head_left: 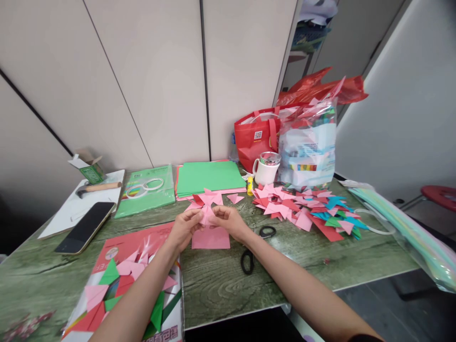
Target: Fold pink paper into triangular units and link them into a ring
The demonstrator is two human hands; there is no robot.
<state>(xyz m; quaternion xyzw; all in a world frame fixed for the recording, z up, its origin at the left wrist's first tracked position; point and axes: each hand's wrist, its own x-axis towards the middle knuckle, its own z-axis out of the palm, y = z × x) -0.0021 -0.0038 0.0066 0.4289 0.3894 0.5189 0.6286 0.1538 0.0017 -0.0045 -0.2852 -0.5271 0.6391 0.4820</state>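
Between my left hand (pixel 187 227) and my right hand (pixel 228 221) is a small piece of folded pink paper (pixel 206 216), pinched by the fingertips of both. Just below it lies a flat pink paper sheet (pixel 211 238) on the table. Behind my hands are several folded pink and red pieces, and one pink triangle (pixel 235 198) sits a little to the right. Black-handled scissors (pixel 247 261) rest under my right forearm, which hides part of them.
On the right spreads a pile of folded paper pieces (pixel 285 202), with a white mug (pixel 266 170) and red bag (pixel 254 137) behind. Green sheets (pixel 210 176) lie at the back. A phone (pixel 85 228), a hammer (pixel 103 186) and a paper pack (pixel 135 237) are on the left.
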